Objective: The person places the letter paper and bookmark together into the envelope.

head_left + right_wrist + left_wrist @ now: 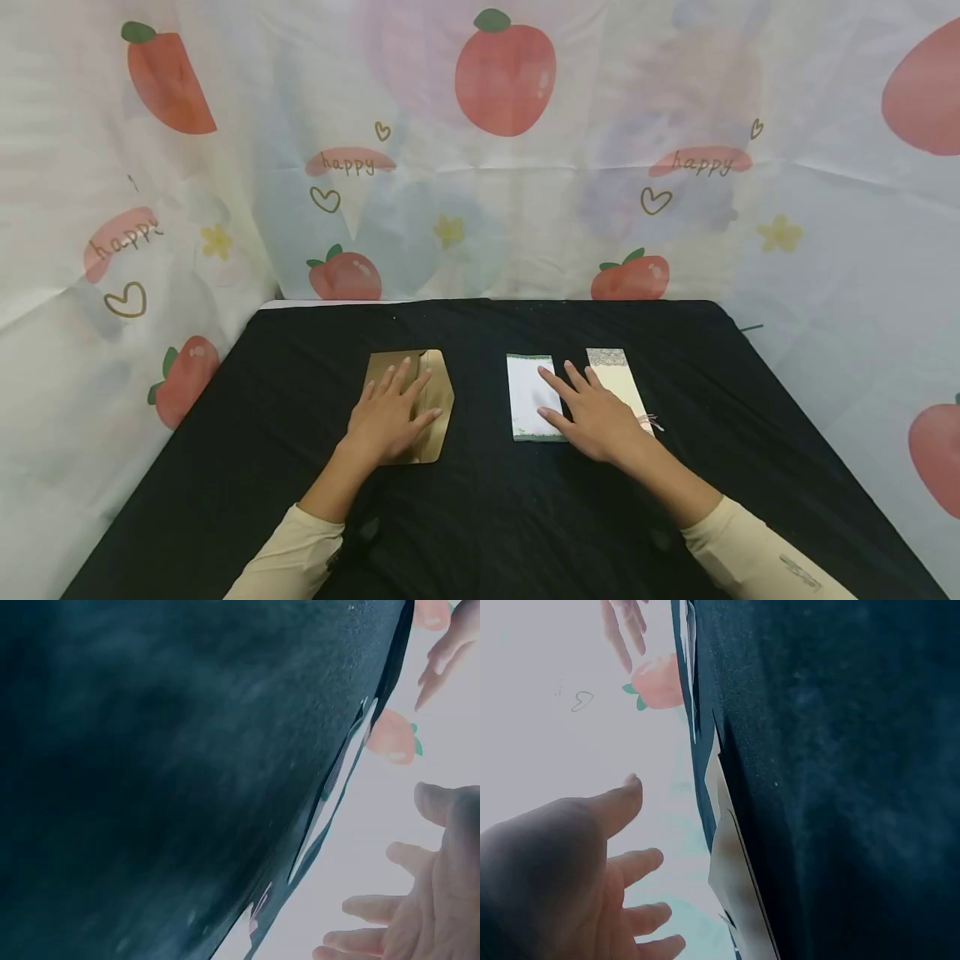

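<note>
My left hand (386, 417), fingers spread, hovers above a brown kraft envelope (437, 392) whose pointed flap faces right. In the left wrist view a gap shows between that palm and the envelope (739, 889). My right hand (600, 417) is likewise spread in the air, over a white card (531, 400) with green leafy borders and a cream bookmark-like strip (617, 379). The strip has a speckled grey top band and a thin pinkish string (651, 421) at its lower end. The right wrist view shows the white card (337, 795) lying apart from the fingers.
A black cloth (480, 517) covers the table under all the paper pieces. Behind and at both sides hangs a pale curtain (525, 200) printed with red fruit, hearts and the word "happy". Both forearms wear cream sleeves (288, 554).
</note>
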`<state>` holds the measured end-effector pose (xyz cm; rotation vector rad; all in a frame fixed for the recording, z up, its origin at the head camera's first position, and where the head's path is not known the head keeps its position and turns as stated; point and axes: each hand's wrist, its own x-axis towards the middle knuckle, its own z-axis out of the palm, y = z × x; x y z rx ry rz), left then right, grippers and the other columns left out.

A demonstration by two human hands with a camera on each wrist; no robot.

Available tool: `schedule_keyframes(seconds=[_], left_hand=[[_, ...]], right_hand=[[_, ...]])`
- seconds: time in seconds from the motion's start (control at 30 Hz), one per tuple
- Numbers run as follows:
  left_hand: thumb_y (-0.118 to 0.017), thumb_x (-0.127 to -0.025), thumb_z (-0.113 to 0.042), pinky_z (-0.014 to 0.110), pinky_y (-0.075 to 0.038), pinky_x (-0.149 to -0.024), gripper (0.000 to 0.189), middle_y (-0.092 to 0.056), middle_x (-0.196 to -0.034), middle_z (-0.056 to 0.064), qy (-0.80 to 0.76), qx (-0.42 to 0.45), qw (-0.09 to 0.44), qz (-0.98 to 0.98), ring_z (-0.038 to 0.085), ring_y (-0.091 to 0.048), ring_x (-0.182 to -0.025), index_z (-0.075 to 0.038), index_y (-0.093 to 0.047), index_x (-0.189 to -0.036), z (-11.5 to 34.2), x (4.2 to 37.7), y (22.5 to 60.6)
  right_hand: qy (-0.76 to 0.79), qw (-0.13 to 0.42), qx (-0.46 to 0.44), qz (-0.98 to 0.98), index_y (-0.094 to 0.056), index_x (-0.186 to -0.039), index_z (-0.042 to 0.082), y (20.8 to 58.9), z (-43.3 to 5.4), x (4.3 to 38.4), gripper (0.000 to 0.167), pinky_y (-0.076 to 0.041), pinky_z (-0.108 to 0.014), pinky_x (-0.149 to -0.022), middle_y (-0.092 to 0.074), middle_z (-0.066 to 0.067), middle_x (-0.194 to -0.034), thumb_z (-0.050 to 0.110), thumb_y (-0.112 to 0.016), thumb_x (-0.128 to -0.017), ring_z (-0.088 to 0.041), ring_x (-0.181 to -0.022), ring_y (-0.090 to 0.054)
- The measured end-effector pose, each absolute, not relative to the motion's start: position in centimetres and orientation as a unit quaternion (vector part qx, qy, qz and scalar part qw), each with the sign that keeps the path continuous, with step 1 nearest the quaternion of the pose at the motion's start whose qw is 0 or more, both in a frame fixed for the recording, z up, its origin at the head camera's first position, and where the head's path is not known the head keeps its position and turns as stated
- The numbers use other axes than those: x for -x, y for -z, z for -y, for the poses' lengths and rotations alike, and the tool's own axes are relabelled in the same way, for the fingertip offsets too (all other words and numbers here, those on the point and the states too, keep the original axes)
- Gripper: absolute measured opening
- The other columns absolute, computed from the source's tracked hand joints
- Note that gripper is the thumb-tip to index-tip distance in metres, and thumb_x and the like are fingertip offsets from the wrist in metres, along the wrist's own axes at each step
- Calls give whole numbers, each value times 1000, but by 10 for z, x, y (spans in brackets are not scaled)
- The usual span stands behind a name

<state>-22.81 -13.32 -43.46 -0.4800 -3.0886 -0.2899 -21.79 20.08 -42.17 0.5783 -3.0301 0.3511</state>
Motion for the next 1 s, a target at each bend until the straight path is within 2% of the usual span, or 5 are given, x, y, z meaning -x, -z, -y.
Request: schedule_keyframes(seconds=[0.2, 0.4, 0.73, 0.83, 1.0], left_hand=[[-56, -104, -52, 73, -18, -113, 69, -17, -170, 16, 115, 127, -21, 985, 42, -18, -153, -23, -34, -163, 131, 232, 435], [-57, -104, -51, 74, -18, -112, 70, -16, -170, 16, 127, 114, -32, 985, 42, -17, -154, -23, -34, -163, 131, 237, 437], [-57, -103, -53, 85, -25, -99, 71, -15, -171, 16, 132, 89, -52, 986, 46, -15, -153, -23, -34, -163, 130, 248, 440], [-57, -103, -54, 86, -26, -96, 71, -14, -171, 17, 128, 87, -60, 986, 46, -14, -153, -23, -33, -163, 129, 250, 440], [-57, -103, -54, 84, -28, -98, 70, -15, -170, 17, 125, 84, -65, 986, 46, -15, -153, -22, -36, -162, 128, 250, 441]], right_hand=[[-115, -7, -200, 973, -39, -161, 20, 423, -185, 224, 64, -38, -72, -103, -31, -26, -163, 49, -54, -106, -56, -145, -28], [-116, -23, -213, 970, -38, -161, 20, 422, -164, 229, 63, -41, -70, -101, -30, -24, -164, 48, -53, -107, -52, -147, -28], [-97, -58, -247, 962, -39, -161, 22, 419, -122, 236, 63, -39, -62, -108, -27, -17, -167, 51, -51, -107, -45, -151, -24], [-95, -65, -260, 959, -42, -160, 20, 421, -112, 238, 63, -36, -61, -111, -29, -16, -166, 52, -51, -107, -44, -151, -25], [-76, -84, -254, 961, -45, -158, 17, 424, -96, 243, 63, -38, -59, -110, -32, -13, -165, 53, -52, -106, -41, -150, -29]])
